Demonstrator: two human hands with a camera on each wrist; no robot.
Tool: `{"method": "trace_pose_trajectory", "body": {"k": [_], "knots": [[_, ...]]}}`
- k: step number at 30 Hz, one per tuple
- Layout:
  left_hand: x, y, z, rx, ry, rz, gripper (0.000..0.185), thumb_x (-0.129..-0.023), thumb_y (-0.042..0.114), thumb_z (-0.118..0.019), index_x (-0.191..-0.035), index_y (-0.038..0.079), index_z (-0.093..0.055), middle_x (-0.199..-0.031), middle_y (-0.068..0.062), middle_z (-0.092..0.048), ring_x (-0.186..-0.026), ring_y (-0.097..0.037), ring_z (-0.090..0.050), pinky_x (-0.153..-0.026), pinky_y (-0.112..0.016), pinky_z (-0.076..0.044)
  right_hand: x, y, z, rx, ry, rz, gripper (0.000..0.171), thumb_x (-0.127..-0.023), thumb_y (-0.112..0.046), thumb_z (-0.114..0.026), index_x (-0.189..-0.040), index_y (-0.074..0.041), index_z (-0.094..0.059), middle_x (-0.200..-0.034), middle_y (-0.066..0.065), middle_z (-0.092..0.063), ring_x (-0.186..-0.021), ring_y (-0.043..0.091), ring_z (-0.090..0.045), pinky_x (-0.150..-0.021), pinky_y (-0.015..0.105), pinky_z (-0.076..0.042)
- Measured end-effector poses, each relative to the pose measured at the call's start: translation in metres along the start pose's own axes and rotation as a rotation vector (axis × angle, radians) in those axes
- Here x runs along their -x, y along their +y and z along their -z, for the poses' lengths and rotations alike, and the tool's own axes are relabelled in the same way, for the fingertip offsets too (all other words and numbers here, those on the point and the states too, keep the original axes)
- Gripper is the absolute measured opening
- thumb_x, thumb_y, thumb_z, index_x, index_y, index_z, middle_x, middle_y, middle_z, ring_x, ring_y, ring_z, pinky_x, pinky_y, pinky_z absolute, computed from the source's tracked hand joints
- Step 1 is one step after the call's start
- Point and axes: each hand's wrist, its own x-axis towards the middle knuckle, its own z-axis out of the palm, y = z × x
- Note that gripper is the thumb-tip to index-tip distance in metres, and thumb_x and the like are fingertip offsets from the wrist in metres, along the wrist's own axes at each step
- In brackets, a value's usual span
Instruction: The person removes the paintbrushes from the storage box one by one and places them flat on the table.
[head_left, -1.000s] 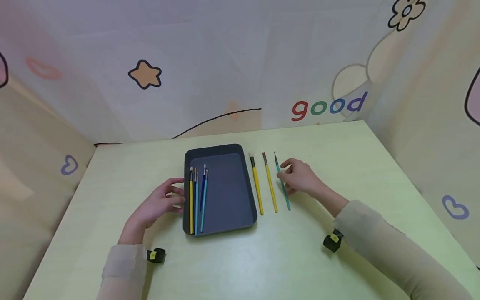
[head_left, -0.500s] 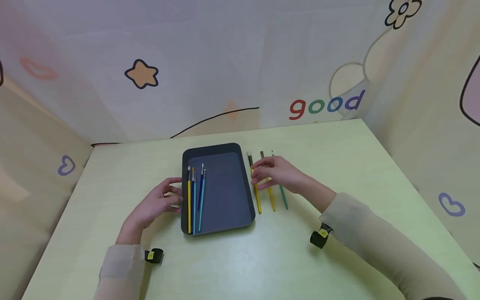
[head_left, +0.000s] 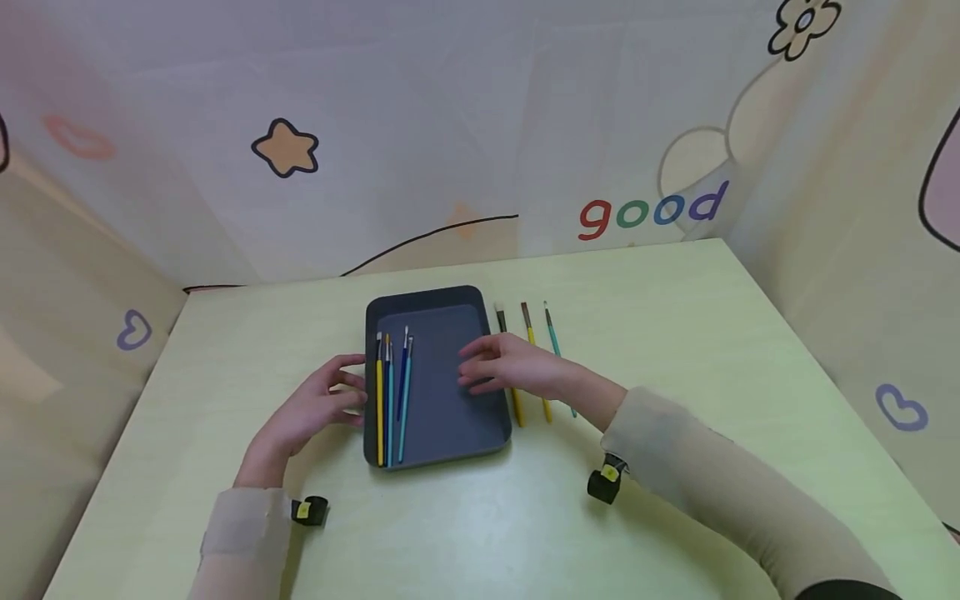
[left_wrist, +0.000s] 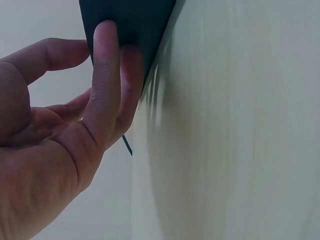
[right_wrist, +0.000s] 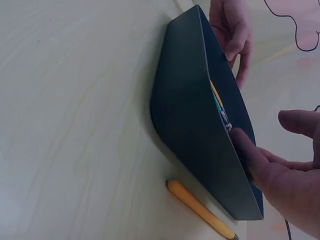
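Here the dark tray (head_left: 442,433), a shallow rectangle with rounded corners and a matte plastic look, sits at the middle of the pale green table (head_left: 675,333). The left hand (head_left: 315,408) lies at the tray's 9 o'clock side, fingers loosely spread, fingertips (left_wrist: 106,35) touching the outer wall and gripping nothing. The right hand (head_left: 510,371) reaches in from 3 o'clock over the tray's right rim, palm down, fingers relaxed and apart, holding nothing; its forearm in a beige sleeve (head_left: 712,483) runs off toward 5 o'clock.

Inside the tray, along its left wall, four thin brushes (head_left: 392,392) lie parallel, their handles yellow, teal, dark blue and teal, with bristle tips pointing to 12 o'clock. On the table just beside the tray's right wall lie three more slim brushes, two with yellow handles (head_left: 531,337) and one with a teal handle (head_left: 553,337), partly hidden under the right hand and wrist. The table's surface shows a faint wood grain. A cartoon-printed cloth backdrop (head_left: 480,125) surrounds the table.
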Motion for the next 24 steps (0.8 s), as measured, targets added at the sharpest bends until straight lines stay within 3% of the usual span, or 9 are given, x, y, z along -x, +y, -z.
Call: {"method": "trace_pose_trajectory", "body": {"k": [15,24], "knots": [[0.002,0.000,-0.003,-0.001,0.008,-0.011,0.063,-0.099,0.003,-0.056,-0.157,0.001,-0.031,-0.127,-0.028,-0.047,-0.103,-0.033,-0.059,-0.084,-0.042,-0.061,-0.018,0.006,-0.025,0.000,0.039,-0.060,0.055,-0.102,-0.013,-0.064,-0.148,0.008,-0.042,-0.134,0.020,-0.057,-0.122,0.031,-0.061,-0.097,0.038,-0.055],[0.003,0.000,-0.002,-0.003,0.018,-0.012,0.062,-0.100,0.005,-0.056,-0.157,0.002,-0.031,-0.129,-0.027,-0.047,-0.105,-0.035,-0.060,-0.085,-0.042,-0.061,-0.035,0.003,-0.048,-0.195,0.010,-0.085,0.058,-0.103,-0.009,-0.061,-0.151,0.010,-0.036,-0.144,0.024,-0.051,-0.131,0.035,-0.055,-0.105,0.044,-0.050]]}}
